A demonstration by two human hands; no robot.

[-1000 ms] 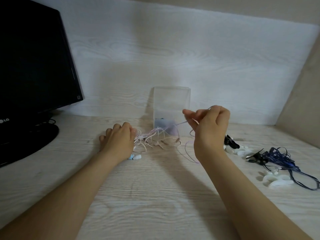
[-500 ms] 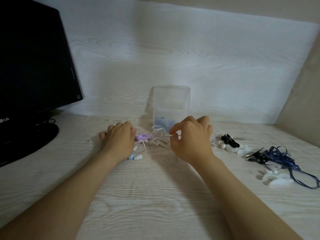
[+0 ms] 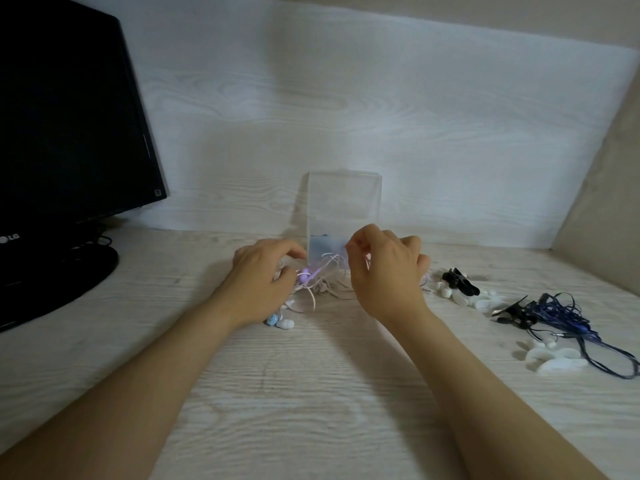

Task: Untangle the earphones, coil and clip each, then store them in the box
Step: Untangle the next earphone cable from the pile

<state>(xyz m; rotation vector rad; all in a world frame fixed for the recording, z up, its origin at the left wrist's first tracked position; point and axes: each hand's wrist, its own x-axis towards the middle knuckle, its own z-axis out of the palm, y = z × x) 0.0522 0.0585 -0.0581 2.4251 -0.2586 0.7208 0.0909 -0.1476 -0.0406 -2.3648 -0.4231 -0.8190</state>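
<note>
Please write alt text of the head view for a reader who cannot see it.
The left hand and right hand pinch a tangle of pale earphone cables on a desk, before a clear box. Blue earphones and clips lie right; a monitor stands left.

pale woodgrain bench [image 3: 311, 410] w/ matching back wall [image 3: 381, 116], beige side wall [image 3: 602, 188] at right, black monitor [image 3: 69, 126] left, dim light.
</note>
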